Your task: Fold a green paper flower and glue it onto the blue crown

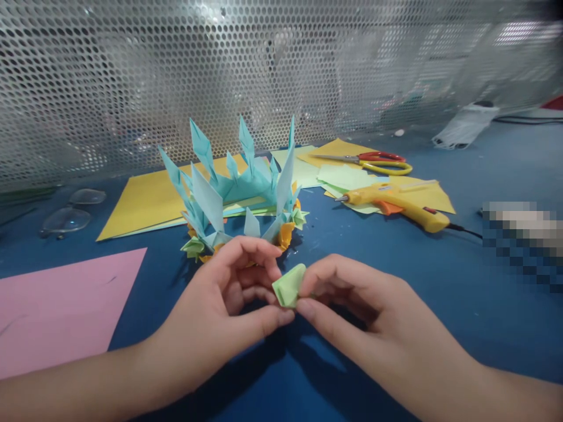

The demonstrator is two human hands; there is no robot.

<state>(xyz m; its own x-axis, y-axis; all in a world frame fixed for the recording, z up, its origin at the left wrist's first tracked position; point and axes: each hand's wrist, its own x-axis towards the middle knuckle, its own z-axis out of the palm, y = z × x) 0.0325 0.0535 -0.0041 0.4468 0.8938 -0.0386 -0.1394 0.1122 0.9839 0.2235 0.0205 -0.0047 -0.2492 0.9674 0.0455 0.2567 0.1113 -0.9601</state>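
Note:
A small folded piece of light green paper [289, 286] is between my two hands, above the blue table. My right hand [367, 302] pinches its right edge between thumb and fingertips. From the other side my left hand [233, 299] curls round it, thumb and fingers at its left edge. Just beyond my hands stands a folded paper crown [240, 186] with light blue pointed spikes. Orange and green folded paper pieces are set around the crown's lower edge. My left fingers hide part of the crown's front.
A yellow glue gun [396, 205] lies on green and yellow sheets at the right, with red-and-yellow scissors [373, 160] behind it. Pink paper [65, 308] and glasses [73, 217] are at left. A perforated metal panel [281, 64] closes off the back.

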